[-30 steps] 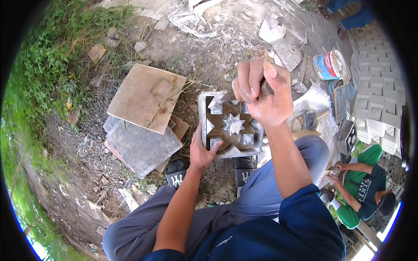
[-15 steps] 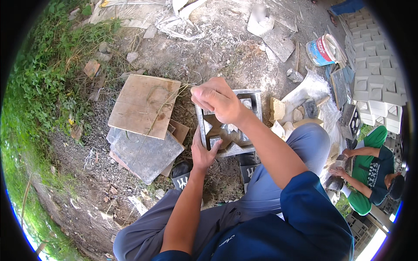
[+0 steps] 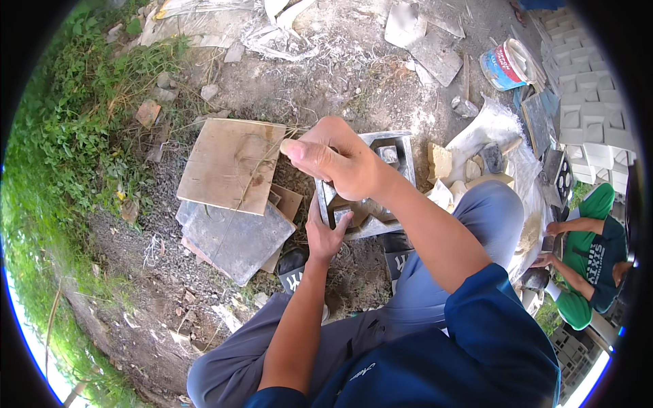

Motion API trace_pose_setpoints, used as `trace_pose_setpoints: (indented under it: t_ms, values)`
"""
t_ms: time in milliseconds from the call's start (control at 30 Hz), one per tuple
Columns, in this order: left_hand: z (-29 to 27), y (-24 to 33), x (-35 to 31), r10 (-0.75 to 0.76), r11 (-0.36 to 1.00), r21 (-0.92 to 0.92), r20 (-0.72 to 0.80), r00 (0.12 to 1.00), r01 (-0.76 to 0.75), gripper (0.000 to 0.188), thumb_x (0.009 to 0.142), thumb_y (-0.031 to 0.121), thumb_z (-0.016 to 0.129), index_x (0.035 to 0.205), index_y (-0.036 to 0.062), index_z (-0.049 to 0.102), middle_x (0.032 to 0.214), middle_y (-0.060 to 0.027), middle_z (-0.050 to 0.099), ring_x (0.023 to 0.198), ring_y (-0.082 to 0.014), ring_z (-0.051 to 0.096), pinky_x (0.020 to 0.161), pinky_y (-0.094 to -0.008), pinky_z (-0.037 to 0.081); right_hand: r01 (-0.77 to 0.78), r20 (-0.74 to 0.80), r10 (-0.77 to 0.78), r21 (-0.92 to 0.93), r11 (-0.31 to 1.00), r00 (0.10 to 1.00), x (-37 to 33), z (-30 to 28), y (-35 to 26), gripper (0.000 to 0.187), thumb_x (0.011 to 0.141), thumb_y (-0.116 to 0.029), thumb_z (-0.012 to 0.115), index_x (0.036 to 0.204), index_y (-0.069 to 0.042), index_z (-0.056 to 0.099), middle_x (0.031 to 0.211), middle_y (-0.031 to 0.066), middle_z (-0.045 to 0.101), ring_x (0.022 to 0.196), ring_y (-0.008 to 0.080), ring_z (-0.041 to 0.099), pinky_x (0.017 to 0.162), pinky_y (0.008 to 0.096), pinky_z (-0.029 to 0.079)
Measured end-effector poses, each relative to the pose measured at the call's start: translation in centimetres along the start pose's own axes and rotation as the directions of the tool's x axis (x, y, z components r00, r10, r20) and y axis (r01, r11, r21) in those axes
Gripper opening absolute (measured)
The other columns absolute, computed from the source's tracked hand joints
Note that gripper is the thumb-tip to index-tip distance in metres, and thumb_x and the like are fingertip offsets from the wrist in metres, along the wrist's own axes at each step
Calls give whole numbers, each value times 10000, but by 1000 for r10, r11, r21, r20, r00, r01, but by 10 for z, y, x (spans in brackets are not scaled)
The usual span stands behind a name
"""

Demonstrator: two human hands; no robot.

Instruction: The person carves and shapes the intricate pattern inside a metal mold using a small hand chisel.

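Note:
A square grey metal mould (image 3: 394,136) with raised block shapes inside stands on the ground in front of me, between my feet. My left hand (image 3: 324,234) grips its near left wall, with the thumb over the rim on the inside. Above the mould's left part, my right hand (image 3: 337,160) is closed in a fist, thumb pointing left. Whatever the fist may hold is hidden. Thin dry grass stems (image 3: 262,170) lie across a square plywood board (image 3: 224,160) left of the fist, and pass close to the thumb.
Grey sheets (image 3: 238,241) lie under the plywood. Right of the mould, broken pale chunks (image 3: 440,162) sit on a dusty plastic sheet (image 3: 491,129). A paint bucket (image 3: 503,68) lies tilted farther off. A person (image 3: 595,262) works at the far right, near stacked pale blocks (image 3: 588,102).
My right fist has shifted slightly left, with the thumb now more plainly in view. My left hand keeps its grip on the mould. The whole view has shifted a little.

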State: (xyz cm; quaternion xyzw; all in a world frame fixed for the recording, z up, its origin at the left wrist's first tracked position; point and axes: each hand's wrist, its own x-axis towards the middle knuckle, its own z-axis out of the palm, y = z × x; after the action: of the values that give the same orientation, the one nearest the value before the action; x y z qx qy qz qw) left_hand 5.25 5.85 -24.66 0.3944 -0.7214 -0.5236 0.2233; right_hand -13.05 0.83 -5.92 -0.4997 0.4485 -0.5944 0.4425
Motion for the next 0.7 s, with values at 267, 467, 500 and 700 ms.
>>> trace_pose_setpoints:
  t_ms: [267,467,500,700]
  values:
    - [-4,-3,0,-47,998,-31,63,997,49,881,826,297,868,1484,-100,437,1356,-286,624,1250,-382,634,1070,-446,477,135,55,-128,-162,978,990,-6,6,3,582,1089,-330,551,639,-11,363,565,34,258,548,138,246,511,366,229]
    - [0,-2,1,-56,997,-44,65,996,58,879,834,309,863,1484,-101,436,1358,-298,616,1260,-393,627,1071,-450,476,106,-111,-120,-127,986,987,-8,5,22,588,1082,-331,561,631,-3,378,557,42,252,527,141,243,497,370,225]
    - [-4,-7,-3,-56,998,-12,60,997,57,886,833,323,864,1485,-98,437,1369,-295,612,1267,-395,624,1073,-452,474,83,-38,-88,-119,989,995,-7,7,9,601,1078,-346,569,616,2,405,540,50,276,514,142,267,492,374,251]
    - [3,-2,2,-106,993,-35,88,990,109,889,826,333,865,1480,-96,442,1373,-292,609,1270,-409,618,1073,-460,472,-10,-13,8,-161,987,1000,-18,-1,28,581,1073,-318,532,606,-20,357,546,66,244,503,156,241,489,381,235]
